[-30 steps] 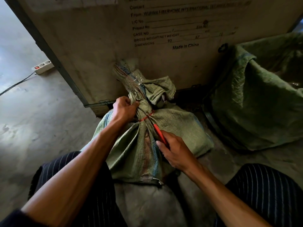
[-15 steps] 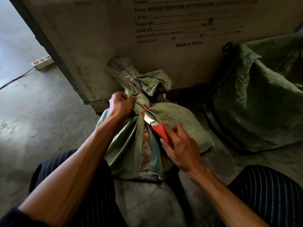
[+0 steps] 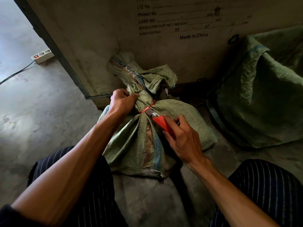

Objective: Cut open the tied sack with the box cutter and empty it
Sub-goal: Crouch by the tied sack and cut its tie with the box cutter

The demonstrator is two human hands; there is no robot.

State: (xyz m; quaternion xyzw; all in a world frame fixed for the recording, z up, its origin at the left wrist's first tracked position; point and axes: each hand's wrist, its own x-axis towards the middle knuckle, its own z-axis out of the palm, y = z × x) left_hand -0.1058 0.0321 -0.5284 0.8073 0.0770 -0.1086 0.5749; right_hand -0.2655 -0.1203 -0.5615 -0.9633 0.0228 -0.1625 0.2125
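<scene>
A green woven sack [image 3: 131, 145] lies on the concrete floor between my knees, its neck bound by a red tie [image 3: 147, 108]. My left hand [image 3: 122, 102] grips the bunched neck just left of the tie. My right hand [image 3: 182, 136] is shut on a red box cutter [image 3: 164, 124], whose bare blade [image 3: 151, 112] points up-left with its tip at the red tie. The loose top of the sack [image 3: 131, 71] flops against the crate behind.
A big wooden shipping crate [image 3: 164, 46] with printed text stands right behind the sack. A second green sack [image 3: 262, 95], open at the top, sits to the right. A white power strip [image 3: 42, 55] with its cable lies on the floor at the far left.
My right hand turned the box cutter so its red body and blade show, then slid the blade up to the red tie. My left hand kept its grip on the neck.
</scene>
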